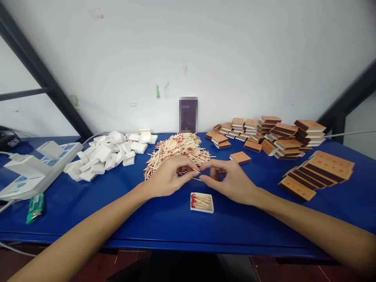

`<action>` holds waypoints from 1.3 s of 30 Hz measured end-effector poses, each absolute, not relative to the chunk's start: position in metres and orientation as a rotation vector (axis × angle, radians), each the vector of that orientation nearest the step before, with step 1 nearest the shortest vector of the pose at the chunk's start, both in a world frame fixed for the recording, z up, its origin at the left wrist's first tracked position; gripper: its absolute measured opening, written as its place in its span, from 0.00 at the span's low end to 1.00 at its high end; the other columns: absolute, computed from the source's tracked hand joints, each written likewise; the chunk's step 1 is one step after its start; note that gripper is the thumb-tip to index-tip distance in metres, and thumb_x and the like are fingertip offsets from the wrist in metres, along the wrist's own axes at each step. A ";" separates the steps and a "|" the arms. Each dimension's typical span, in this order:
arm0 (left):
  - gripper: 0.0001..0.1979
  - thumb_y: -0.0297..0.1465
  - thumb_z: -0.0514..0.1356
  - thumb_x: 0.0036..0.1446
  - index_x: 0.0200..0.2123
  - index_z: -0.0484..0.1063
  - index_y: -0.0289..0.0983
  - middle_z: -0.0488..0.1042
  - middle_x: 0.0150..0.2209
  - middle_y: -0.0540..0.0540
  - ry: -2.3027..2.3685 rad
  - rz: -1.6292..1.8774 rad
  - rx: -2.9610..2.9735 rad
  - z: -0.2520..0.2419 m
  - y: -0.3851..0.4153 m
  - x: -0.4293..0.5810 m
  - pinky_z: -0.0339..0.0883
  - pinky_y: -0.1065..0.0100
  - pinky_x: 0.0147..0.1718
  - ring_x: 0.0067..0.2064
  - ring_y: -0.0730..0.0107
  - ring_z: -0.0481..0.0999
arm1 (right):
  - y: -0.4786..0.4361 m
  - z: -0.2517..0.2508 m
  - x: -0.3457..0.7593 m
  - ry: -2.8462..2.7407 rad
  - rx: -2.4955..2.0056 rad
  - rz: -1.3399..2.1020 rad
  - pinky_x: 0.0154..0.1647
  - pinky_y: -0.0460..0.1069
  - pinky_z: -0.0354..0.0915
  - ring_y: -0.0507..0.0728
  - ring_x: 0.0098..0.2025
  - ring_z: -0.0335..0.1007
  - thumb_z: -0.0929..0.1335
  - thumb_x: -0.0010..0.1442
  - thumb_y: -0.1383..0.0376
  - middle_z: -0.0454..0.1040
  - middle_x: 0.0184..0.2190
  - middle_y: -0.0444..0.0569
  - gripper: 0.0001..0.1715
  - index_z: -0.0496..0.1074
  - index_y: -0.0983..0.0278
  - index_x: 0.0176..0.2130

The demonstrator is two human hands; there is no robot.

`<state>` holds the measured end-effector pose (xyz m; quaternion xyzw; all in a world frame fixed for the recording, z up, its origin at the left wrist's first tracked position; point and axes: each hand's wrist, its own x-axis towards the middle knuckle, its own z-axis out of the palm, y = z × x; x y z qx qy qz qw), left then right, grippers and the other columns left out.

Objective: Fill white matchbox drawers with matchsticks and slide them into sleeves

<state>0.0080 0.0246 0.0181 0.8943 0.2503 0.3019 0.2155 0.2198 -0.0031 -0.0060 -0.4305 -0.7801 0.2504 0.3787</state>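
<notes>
My left hand (169, 176) and my right hand (227, 181) meet fingertip to fingertip over the blue table (117, 211), pinching a few matchsticks (196, 172) between them. Just below the hands lies a small white tray (202, 202) holding several red-tipped matches. Behind the hands spreads a big heap of loose matches (179, 150). A single orange matchbox sleeve (240, 157) lies flat to the right of the heap.
A pile of empty white trays (108, 154) sits at the left, stacks of orange sleeves (276, 137) at the back right, a row of sleeves (319, 172) at the right. White power strips (32, 168) and a green lighter (35, 206) lie far left.
</notes>
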 end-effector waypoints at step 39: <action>0.07 0.26 0.61 0.53 0.34 0.80 0.38 0.73 0.27 0.50 0.700 -0.064 2.677 0.048 0.045 -0.035 0.58 0.71 0.28 0.27 0.74 0.67 | 0.006 -0.014 0.226 -2.440 -0.961 0.448 0.29 0.46 0.57 0.51 0.29 0.63 0.66 0.63 0.65 0.71 0.30 0.46 0.09 0.76 0.63 0.35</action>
